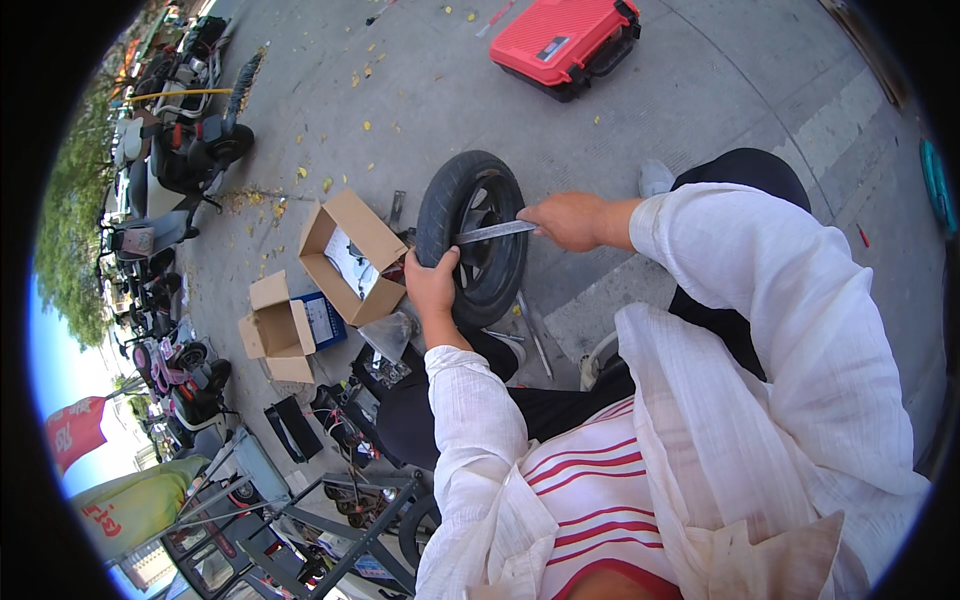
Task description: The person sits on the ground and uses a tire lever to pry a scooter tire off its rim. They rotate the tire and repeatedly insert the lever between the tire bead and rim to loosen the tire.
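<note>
A scooter wheel with a black tyre (439,202) stands upright on the pavement between my knees. My right hand (574,220) is closed around the near end of a flat metal tire lever (495,232), which reaches across the rim to the tyre's left edge. My left hand (433,283) grips the tyre's left side, its thumb close beside the lever's far end. Whether the lever's tip sits under the tyre bead cannot be told. Below the wheel, another long metal bar (534,334) lies on the ground.
Open cardboard boxes (365,229) (279,337), a plastic bag (388,335) and scooter parts (349,420) lie left of the wheel. A red hard case (559,45) lies beyond. Parked scooters (187,161) line the far left; a metal frame (360,525) stands at lower left.
</note>
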A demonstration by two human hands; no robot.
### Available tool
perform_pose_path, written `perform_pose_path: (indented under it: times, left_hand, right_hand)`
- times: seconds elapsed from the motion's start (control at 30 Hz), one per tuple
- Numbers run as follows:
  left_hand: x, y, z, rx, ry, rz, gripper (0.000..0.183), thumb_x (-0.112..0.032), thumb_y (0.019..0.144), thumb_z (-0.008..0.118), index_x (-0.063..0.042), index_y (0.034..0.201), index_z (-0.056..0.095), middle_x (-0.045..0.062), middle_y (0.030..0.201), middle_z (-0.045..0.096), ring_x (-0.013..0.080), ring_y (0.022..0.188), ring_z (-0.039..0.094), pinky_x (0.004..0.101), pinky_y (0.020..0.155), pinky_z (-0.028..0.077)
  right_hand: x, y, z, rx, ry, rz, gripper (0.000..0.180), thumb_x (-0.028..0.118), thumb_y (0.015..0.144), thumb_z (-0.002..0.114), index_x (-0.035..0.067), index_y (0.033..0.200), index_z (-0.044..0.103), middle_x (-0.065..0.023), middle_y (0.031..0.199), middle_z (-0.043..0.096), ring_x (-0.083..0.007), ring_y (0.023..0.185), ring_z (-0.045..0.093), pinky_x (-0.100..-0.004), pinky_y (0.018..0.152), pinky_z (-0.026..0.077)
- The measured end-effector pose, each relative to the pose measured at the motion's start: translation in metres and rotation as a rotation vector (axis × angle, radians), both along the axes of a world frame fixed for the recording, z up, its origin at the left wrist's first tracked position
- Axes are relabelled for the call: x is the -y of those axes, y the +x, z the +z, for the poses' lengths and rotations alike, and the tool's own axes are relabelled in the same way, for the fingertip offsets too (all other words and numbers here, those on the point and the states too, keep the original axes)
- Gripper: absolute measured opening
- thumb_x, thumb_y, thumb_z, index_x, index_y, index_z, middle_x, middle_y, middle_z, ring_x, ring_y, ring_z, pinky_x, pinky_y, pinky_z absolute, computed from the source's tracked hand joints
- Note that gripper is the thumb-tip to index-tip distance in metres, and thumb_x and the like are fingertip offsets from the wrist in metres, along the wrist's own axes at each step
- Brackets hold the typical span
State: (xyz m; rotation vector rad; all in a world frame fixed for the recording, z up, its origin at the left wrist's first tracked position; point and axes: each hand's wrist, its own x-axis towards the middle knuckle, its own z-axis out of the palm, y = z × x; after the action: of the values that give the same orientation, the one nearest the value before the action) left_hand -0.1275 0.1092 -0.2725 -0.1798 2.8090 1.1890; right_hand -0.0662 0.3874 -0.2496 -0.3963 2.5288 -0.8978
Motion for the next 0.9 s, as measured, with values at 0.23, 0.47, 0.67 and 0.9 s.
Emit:
perform_pose_path:
  times: [0.23, 0.47, 0.67, 0.9]
  left_hand:
    - [0.001, 0.003, -0.003, -0.030, -0.021, -0.009, 0.076, -0.040, 0.064, 0.082, 0.004, 0.122, 0.060, 0.022, 0.111, 0.067, 0.0339, 0.103, 0.065, 0.0399, 0.092, 0.048]
    - [0.001, 0.005, -0.007, -0.100, -0.024, -0.008, 0.061, -0.033, 0.069, 0.082, 0.004, 0.114, 0.063, 0.018, 0.104, 0.070, 0.0295, 0.094, 0.067, 0.0366, 0.088, 0.049]
    - [-0.001, 0.007, -0.008, -0.101, 0.011, -0.014, 0.060, -0.032, 0.070, 0.082, 0.004, 0.114, 0.062, 0.018, 0.104, 0.070, 0.0287, 0.094, 0.066, 0.0362, 0.088, 0.049]
    - [0.001, 0.007, -0.005, -0.046, 0.007, -0.005, 0.077, -0.041, 0.066, 0.083, 0.005, 0.122, 0.058, 0.022, 0.113, 0.065, 0.0357, 0.105, 0.063, 0.0412, 0.093, 0.047]
  right_hand:
    - [-0.001, 0.006, -0.017, -0.029, -0.107, -0.049, 0.021, 0.017, 0.096, 0.053, 0.010, 0.115, 0.059, -0.0199, 0.097, 0.068, -0.0434, 0.095, 0.063, -0.0530, 0.079, 0.047]
    - [-0.002, 0.012, -0.020, -0.012, -0.145, -0.058, 0.033, 0.018, 0.098, 0.053, 0.011, 0.130, 0.055, -0.0202, 0.106, 0.068, -0.0417, 0.100, 0.063, -0.0511, 0.084, 0.047]
    - [-0.003, 0.015, -0.030, -0.007, -0.162, -0.057, 0.037, 0.019, 0.098, 0.053, 0.012, 0.134, 0.052, -0.0201, 0.111, 0.066, -0.0415, 0.104, 0.062, -0.0509, 0.087, 0.047]
    - [0.003, 0.017, -0.049, -0.029, -0.248, -0.128, 0.033, 0.018, 0.097, 0.055, 0.012, 0.130, 0.056, -0.0185, 0.110, 0.067, -0.0410, 0.104, 0.062, -0.0503, 0.086, 0.047]
